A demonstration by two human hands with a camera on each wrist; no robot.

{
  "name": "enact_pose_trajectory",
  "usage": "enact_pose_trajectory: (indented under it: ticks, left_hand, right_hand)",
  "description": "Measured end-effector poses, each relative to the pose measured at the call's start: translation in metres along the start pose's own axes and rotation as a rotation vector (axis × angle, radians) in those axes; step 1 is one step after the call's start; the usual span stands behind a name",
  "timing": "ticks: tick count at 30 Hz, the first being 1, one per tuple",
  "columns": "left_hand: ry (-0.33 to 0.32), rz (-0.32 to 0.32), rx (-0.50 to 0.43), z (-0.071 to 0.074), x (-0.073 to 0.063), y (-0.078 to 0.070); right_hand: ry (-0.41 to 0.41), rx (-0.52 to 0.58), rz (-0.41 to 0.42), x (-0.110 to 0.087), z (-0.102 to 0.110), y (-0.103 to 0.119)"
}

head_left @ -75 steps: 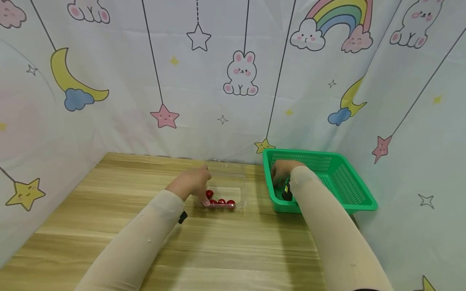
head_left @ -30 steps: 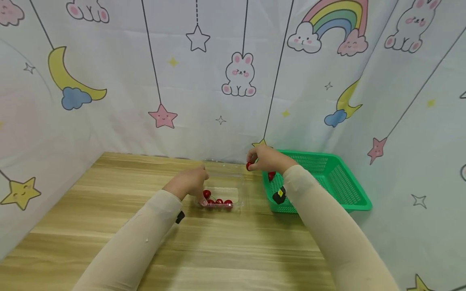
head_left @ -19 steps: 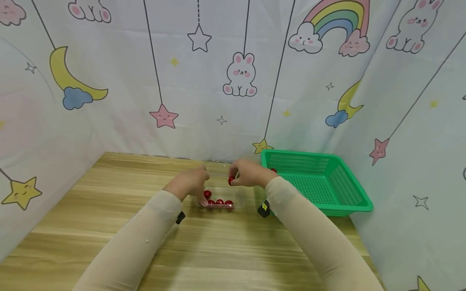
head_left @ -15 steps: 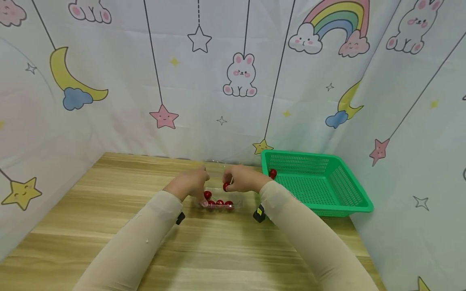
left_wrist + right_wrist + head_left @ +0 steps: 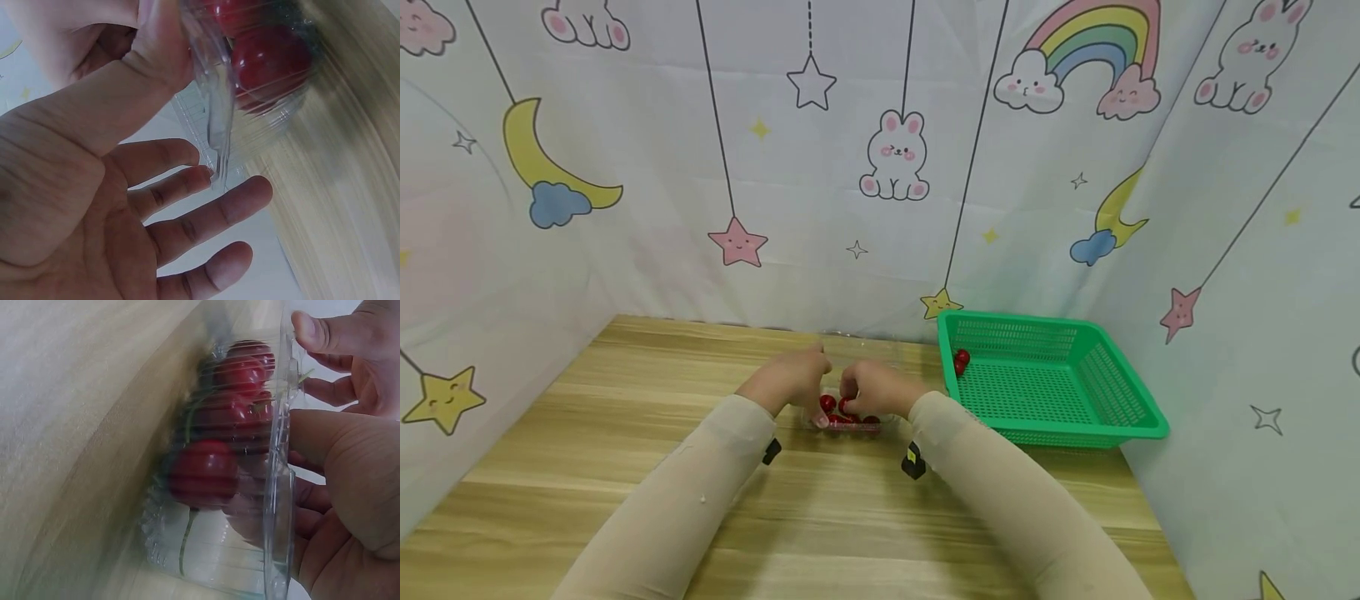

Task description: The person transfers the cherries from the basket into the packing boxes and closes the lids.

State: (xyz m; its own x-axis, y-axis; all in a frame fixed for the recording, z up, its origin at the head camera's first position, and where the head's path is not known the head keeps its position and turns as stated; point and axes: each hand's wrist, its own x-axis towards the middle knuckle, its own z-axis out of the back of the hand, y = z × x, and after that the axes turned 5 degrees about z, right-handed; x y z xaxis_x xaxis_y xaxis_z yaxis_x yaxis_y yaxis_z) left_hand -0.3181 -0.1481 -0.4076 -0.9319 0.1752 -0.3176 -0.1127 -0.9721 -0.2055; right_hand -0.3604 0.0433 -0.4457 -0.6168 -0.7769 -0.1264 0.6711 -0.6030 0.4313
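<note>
One cherry | right hand inside box rim | gap to basket

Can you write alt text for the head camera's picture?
A person's right hand reaches among round red cherries in a clear plastic box, the left hand touching it. A green perforated plastic basket with more cherries stands right of it on a wood-grain table.

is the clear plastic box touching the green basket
Apart. The head view shows a strip of wooden table between the box and the basket.
</note>
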Motion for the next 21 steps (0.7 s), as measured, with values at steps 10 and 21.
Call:
enact_pose_trajectory:
  ticks: [10,21]
  left_hand:
    - [-0.012,-0.008,0.009,0.001,-0.002,-0.001]
    - [0.012,0.007,0.009,-0.014,0.03,0.015]
  right_hand:
    - [0.007,0.04,0.014,-0.002,0.003,0.001]
    - [0.025,-0.008,0.007,-0.02,0.046,0.007]
